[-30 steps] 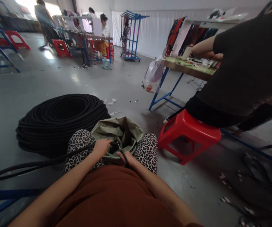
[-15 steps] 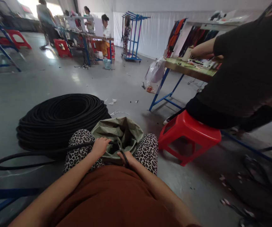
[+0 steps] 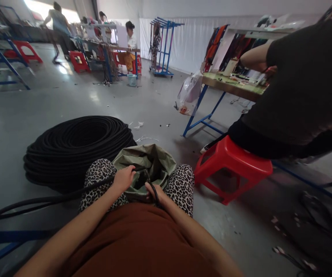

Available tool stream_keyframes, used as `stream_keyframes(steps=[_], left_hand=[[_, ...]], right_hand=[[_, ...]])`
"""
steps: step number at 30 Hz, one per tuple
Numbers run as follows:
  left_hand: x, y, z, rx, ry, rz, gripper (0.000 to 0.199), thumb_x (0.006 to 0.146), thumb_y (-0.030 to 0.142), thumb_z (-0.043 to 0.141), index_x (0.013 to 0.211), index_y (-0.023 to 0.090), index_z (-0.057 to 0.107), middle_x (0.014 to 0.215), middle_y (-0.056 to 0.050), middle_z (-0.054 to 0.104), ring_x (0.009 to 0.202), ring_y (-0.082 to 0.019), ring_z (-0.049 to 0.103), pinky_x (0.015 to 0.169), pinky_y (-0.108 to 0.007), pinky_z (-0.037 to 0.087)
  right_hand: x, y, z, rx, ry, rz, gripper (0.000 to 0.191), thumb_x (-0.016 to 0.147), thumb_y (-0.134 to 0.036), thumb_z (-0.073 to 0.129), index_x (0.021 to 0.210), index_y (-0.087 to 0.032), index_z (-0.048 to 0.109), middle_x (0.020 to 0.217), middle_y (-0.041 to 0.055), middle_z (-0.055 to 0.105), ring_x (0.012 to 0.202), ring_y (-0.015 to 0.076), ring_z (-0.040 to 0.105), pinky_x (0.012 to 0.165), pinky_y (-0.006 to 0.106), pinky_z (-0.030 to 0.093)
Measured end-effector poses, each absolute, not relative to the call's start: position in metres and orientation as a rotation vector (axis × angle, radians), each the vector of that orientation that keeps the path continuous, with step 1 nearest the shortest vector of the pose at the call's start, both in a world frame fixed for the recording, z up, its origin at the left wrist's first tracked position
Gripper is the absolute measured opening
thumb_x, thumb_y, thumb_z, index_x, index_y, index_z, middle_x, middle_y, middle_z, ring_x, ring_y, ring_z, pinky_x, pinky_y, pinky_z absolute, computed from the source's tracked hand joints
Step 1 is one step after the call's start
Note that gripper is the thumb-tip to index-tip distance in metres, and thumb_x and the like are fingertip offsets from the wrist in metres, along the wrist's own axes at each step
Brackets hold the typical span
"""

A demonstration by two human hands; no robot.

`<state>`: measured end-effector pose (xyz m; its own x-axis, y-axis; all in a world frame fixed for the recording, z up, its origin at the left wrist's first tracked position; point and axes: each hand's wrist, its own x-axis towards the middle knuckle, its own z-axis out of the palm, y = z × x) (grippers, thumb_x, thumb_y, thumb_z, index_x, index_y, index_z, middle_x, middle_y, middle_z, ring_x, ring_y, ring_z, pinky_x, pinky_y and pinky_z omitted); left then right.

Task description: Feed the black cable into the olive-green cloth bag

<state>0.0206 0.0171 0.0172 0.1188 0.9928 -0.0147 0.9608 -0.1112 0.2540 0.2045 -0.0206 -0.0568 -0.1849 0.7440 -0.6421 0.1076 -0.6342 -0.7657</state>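
Note:
Between my knees stands an open grey-green sack [image 3: 163, 157]. My left hand [image 3: 124, 179] is closed around a thick black cord [image 3: 96, 184], whose end reaches over the sack's mouth. From that hand the cord runs left across my thigh into a loose loop, beside a big black coil [image 3: 76, 150] on the floor. My right hand [image 3: 157, 192] grips black-handled scissors [image 3: 153, 188] at the near right rim of the sack. Their blades point up and away, close to the cord's end. Whether the blades touch the cord I cannot tell. The inside of the sack is dark.
To my right a co-worker in a dark shirt sits on a red stool [image 3: 235, 161] at a workbench [image 3: 232, 86]. A plastic bag [image 3: 189, 92] hangs from its corner. A blue rack [image 3: 166, 46] stands farther back. Black cords [image 3: 313, 215] lie at lower right.
The cord's loop at left has dropped lower and hangs further from the coil. My view has shifted slightly. Both hands keep their hold above the sack, and the scissors' blades look closer together.

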Motion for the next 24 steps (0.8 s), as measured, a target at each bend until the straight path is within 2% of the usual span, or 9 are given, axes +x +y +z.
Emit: stream_keyframes(steps=[11, 24], left_hand=[[0.030, 0.009, 0.019, 2.141, 1.910, 0.170, 0.028, 0.094, 0.028, 0.046, 0.117, 0.021, 0.060, 0.111, -0.008, 0.073, 0.101, -0.020, 0.067, 0.086, -0.029, 0.046], [0.031, 0.005, 0.015, 2.211, 1.787, 0.141, 0.033, 0.094, 0.023, 0.045, 0.122, 0.023, 0.062, 0.118, -0.006, 0.071, 0.109, -0.019, 0.064, 0.094, -0.030, 0.045]], right_hand=[[0.206, -0.021, -0.059, -1.608, -1.142, 1.812, 0.033, 0.095, -0.040, 0.057, 0.074, -0.015, 0.055, 0.057, -0.0018, 0.056, 0.047, 0.0107, 0.057, 0.049, 0.019, 0.044], [0.205, -0.020, -0.065, -1.601, -1.096, 1.885, 0.035, 0.094, -0.047, 0.056, 0.079, -0.016, 0.057, 0.060, -0.0008, 0.056, 0.047, 0.0118, 0.056, 0.050, 0.021, 0.047]])
